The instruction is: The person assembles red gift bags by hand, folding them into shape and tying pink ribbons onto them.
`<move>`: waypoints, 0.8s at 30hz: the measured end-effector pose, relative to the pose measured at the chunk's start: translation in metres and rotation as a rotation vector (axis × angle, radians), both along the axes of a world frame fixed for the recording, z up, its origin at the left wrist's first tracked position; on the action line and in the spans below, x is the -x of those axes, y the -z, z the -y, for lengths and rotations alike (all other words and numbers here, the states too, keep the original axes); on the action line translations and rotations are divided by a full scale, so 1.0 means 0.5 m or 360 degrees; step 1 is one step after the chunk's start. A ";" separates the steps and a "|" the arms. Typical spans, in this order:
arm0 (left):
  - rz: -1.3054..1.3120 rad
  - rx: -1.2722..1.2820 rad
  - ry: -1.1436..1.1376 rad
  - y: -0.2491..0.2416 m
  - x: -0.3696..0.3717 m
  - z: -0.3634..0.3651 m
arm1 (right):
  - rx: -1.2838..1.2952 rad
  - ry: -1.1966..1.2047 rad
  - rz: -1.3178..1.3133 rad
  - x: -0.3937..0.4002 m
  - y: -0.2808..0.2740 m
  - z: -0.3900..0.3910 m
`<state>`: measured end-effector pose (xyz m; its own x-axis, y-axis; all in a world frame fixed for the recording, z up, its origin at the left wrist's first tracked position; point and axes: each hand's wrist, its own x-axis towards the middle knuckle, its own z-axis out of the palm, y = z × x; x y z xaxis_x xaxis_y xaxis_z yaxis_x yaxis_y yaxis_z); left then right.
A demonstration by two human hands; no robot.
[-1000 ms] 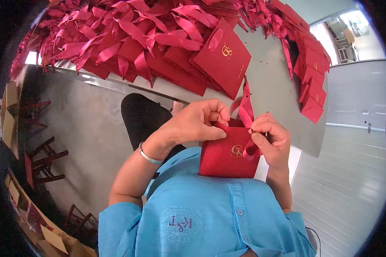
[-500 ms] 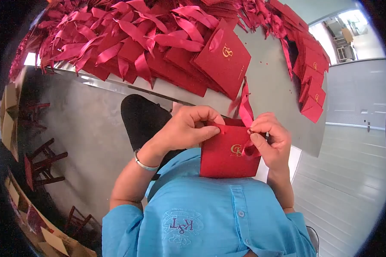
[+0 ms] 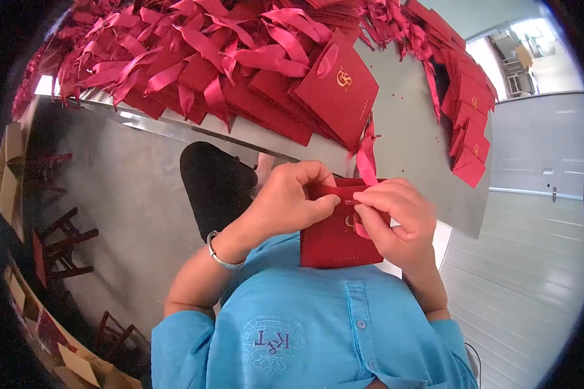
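A small red paper gift bag (image 3: 328,246) with gold lettering rests upright against my blue shirt, its top facing the table. My left hand (image 3: 292,201) is closed on the bag's upper edge, thumb outside and fingers tucked at the opening. At the middle of that edge, my right hand (image 3: 402,217) pinches the end of a pink-red ribbon (image 3: 366,162). Part of the ribbon stands up behind the bag, and a loop hangs in front, over the gold lettering. My right fingers hide the exact spot where the ribbon meets the bag.
Many flat red bags with ribbons lie heaped on the table (image 3: 402,142), the nearest being a gold-marked bag (image 3: 344,84). Another stack of red bags (image 3: 470,136) lines the right side. To the left are wooden stools (image 3: 61,249) and cardboard boxes (image 3: 78,363) on the floor.
My right hand has moved left along the bag's top edge, from near its right corner to the middle, bringing the ribbon end with it. My left hand keeps its hold.
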<state>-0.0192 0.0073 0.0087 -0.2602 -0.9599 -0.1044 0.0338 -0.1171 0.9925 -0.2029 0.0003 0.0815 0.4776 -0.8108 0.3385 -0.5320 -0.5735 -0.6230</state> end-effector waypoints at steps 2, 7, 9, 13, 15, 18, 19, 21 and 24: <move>-0.0057 -0.0040 0.0004 0.001 -0.003 0.001 | 0.0035 -0.0016 -0.0034 0.000 0.006 0.003; -0.0188 -0.0195 0.0087 -0.003 -0.021 0.005 | 0.0239 -0.0057 -0.0145 -0.003 0.016 0.011; -0.0240 -0.0269 0.0161 0.003 -0.023 0.008 | 0.0410 -0.0121 -0.0211 -0.009 0.020 0.011; -0.0201 -0.0268 0.0223 0.000 -0.026 0.016 | 0.0488 -0.0168 -0.0288 -0.022 0.023 0.008; -0.0191 -0.0250 0.0244 0.001 -0.025 0.018 | 0.0620 -0.0159 -0.0364 -0.025 0.029 0.009; -0.0181 -0.0237 0.0232 0.002 -0.025 0.018 | 0.0636 -0.0153 -0.0490 -0.020 0.027 0.010; -0.0182 -0.0236 0.0230 0.003 -0.025 0.018 | 0.0638 -0.0154 -0.0490 -0.020 0.028 0.009; -0.0287 -0.0316 0.0250 0.003 -0.025 0.018 | 0.0631 -0.0148 -0.0529 -0.018 0.031 0.007; -0.0196 -0.0292 0.0259 0.001 -0.025 0.019 | 0.0617 -0.0138 -0.0573 -0.020 0.027 0.006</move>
<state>-0.0066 -0.0020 0.0084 -0.4311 -0.8723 -0.2306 0.1187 -0.3082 0.9439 -0.1928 -0.0026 0.0682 0.6785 -0.6111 0.4077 -0.6134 -0.7767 -0.1433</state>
